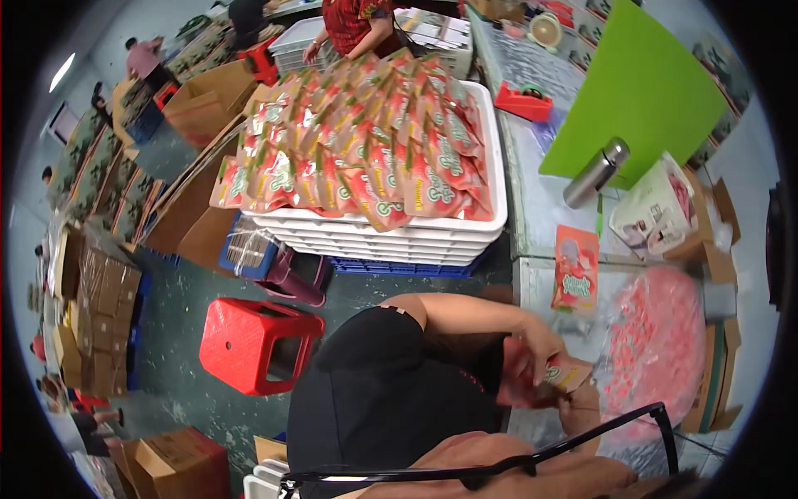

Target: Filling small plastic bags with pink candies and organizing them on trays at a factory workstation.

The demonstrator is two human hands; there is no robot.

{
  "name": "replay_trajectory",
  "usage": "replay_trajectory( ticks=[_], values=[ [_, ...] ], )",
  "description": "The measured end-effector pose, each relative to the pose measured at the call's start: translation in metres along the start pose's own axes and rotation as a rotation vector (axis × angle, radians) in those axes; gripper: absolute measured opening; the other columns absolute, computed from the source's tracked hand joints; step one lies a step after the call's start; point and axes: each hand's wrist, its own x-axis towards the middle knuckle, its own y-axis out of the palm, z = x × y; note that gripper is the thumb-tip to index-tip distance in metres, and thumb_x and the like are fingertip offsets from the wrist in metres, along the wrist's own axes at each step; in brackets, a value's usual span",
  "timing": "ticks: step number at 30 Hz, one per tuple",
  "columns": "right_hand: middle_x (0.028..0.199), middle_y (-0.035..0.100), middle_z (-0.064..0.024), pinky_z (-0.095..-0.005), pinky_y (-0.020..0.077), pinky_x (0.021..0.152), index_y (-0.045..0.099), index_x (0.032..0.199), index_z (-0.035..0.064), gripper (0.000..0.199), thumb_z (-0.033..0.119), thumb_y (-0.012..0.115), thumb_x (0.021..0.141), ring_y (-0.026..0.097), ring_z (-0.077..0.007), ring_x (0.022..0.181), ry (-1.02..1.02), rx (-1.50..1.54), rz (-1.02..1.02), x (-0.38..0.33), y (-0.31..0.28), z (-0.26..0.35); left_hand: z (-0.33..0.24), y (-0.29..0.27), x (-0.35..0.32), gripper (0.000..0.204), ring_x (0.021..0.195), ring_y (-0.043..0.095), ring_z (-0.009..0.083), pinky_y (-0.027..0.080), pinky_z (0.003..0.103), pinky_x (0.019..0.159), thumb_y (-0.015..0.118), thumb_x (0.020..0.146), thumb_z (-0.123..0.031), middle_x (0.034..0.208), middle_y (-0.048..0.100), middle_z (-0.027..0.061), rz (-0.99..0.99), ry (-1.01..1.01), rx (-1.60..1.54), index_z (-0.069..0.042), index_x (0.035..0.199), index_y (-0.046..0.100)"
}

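Observation:
At the table on the right, my left hand grips a red and brown printed pouch from above, its fingers curled over the packet. My right hand is closed at the pouch's lower edge; its fingertips are partly hidden. Just beyond the hands lies a large clear bag of small pink and red wrapped pieces. A flat pouch of similar print rests on the table above my left hand.
Stacked white trays hold a heap of filled pouches. A steel flask, a green board, a white bag and a red tape dispenser stand on the table. A red stool is on the floor; a co-worker stands beyond the trays.

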Motion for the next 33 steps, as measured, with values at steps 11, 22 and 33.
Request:
replay_trajectory(
  ticks=[11,22,33],
  values=[
    [0.117,0.063,-0.019,-0.0422,0.0451,0.095,0.065,0.114,0.0043,0.035,0.01,0.071,0.08,0.056,-0.0374,0.114,0.043,0.383,0.253,0.022,0.041,-0.043,0.014,0.036,-0.037,0.031,0.068,0.068,0.0146,0.058,0.03,0.059,0.085,0.075,-0.015,0.083,0.073,0.0085,-0.28,-0.053,0.051,0.0,0.099,0.072],
    [0.106,0.065,-0.008,-0.0265,0.0492,0.084,0.059,0.114,-0.004,0.018,0.008,0.056,0.1,0.061,-0.0128,0.098,0.275,1.172,-0.7,0.033,0.093,-0.03,0.036,0.034,-0.042,0.027,0.07,0.068,0.0118,0.057,0.026,0.055,0.076,0.087,-0.017,0.088,0.072,0.0042,-0.682,0.078,-0.462,-0.005,0.111,0.071],
    [0.102,0.061,-0.0064,-0.026,0.0488,0.082,0.06,0.11,-0.0031,0.022,0.017,0.057,0.102,0.057,-0.0118,0.09,0.333,1.122,-0.972,0.026,0.127,-0.049,0.004,0.029,-0.062,0.027,0.064,0.065,0.0096,0.057,0.025,0.051,0.066,0.095,-0.025,0.087,0.069,0.0028,-0.658,0.118,-0.504,-0.003,0.109,0.072]
  ],
)
